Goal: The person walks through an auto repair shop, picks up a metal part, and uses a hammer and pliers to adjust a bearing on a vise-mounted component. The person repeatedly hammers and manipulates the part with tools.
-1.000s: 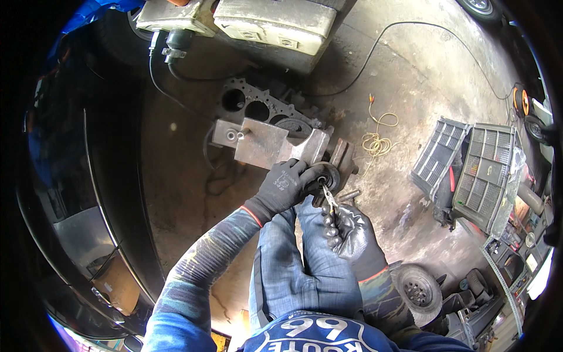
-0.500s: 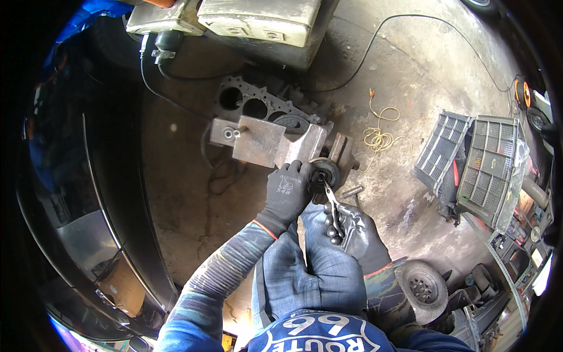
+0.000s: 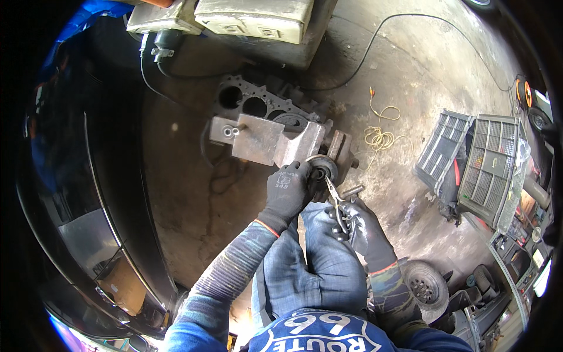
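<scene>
In a black glove, my left hand [image 3: 287, 189] has its fingers closed on the left rim of a dark round ring-shaped part [image 3: 329, 166]. This part sits against the near end of a heavy metal bench vise [image 3: 258, 141]. Pliers [image 3: 333, 192] with slim jaws are gripped in my gloved right hand [image 3: 366, 226]. Their tips reach into or right beside the part's centre; the exact contact is too small to tell. The vise's handle bar [image 3: 353, 191] shows just right of the pliers.
An engine block [image 3: 255, 107] with round bores lies beyond the vise. A black car [image 3: 117, 176] fills the left side. Right stand dark plastic crates [image 3: 489, 164], and a wheel [image 3: 423, 287] lies lower right. A yellowish cord [image 3: 380, 138] coils on the floor; pale boxes [image 3: 252, 20] stand at the top.
My right hand has shifted slightly right and the pliers' handles have swung with it, their tips staying at the round part. My left hand keeps its hold, nearly still.
</scene>
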Demonstrator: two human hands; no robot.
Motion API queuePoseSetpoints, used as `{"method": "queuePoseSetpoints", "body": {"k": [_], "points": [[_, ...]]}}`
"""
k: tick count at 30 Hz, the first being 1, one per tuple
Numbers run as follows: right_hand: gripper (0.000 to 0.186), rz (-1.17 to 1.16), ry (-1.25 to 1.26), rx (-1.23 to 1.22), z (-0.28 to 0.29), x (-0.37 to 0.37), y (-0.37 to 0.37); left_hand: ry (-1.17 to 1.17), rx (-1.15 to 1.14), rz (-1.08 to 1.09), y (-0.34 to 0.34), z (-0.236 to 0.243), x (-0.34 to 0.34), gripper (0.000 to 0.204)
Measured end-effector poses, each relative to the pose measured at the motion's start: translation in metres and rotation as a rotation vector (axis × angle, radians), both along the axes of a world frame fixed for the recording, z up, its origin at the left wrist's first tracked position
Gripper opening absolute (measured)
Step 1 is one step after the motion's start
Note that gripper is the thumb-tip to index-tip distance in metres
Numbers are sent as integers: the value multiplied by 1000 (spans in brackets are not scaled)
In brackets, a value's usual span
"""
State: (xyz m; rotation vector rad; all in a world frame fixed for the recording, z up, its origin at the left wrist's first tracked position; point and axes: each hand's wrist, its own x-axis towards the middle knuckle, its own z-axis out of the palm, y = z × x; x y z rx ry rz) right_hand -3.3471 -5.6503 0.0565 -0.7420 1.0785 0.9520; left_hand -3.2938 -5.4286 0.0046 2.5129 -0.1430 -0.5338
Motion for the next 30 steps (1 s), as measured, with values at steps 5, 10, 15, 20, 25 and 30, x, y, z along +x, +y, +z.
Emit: {"method": "queuePoseSetpoints", "body": {"k": [5,10,15,20,25,30], "points": [[28,164,-30,-124,5,15,2,-96,-74,-33,10,-4,-6,33],[29,394,-100,-215,12,28,5,-148,-174,-169,26,-9,-3,38],[28,400,-114,-173,10,39,0,-187,-195,-279,36,-18,6,38],[28,494,-116,-208,7,46,-5,-110,-185,-296,39,-23,2,46],[26,608,-181,-207,9,55,-10,-437,-220,-261,38,-35,6,44],[28,987,-285,-367,27,71,-2,-383,-342,-295,35,-45,11,49]]}}
